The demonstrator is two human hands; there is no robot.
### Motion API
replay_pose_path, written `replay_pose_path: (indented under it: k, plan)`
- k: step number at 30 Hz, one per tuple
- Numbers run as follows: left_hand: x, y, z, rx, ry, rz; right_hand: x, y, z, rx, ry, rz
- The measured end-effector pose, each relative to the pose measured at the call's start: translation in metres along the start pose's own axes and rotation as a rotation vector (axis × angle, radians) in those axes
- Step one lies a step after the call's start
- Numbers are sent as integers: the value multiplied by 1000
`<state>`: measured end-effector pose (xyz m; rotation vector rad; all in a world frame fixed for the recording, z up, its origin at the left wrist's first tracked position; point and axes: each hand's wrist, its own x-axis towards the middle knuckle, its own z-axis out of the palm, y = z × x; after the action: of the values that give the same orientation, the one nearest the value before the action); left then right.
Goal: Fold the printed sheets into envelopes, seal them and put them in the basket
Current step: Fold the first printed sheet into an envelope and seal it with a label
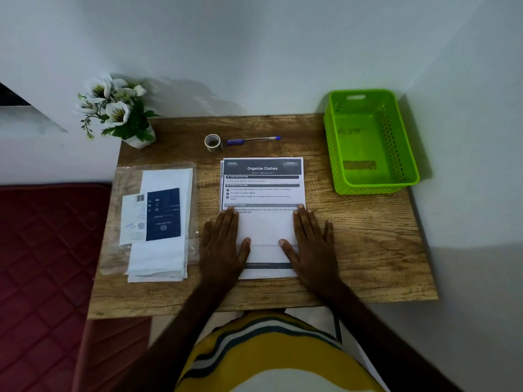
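Printed sheets (263, 188) lie stacked at the middle of the wooden table (368, 250), lower part folded up. Left hand (223, 244) and right hand (311, 244) press flat on the fold, fingers straight and spread. Green basket (407, 154) sits at two o'clock, envelope pack (158, 222) at nine, tape roll (212, 142) and pen (253, 140) at twelve.

Both flat hands, left (223, 244) and right (310, 244), cover the side edges of the white printed sheet (263, 190) (its small body text is unreadable); the blue-and-white label (162, 215) on the clear plastic envelope packet (158, 222) is blurred.
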<state>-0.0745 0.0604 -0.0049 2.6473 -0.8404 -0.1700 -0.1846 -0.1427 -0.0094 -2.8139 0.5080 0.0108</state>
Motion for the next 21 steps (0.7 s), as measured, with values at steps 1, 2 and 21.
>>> replay_pose_path:
  k: [1, 2, 21]
  plan:
    - [2, 0, -3, -16, 7, 4, 0, -3, -3, 23, 27, -4]
    - [4, -3, -7, -30, 16, 15, 1, -7, -6, 42, 63, -18]
    - [13, -215, -104, 235, 81, -86, 49, -166, 32, 310, 7, -910]
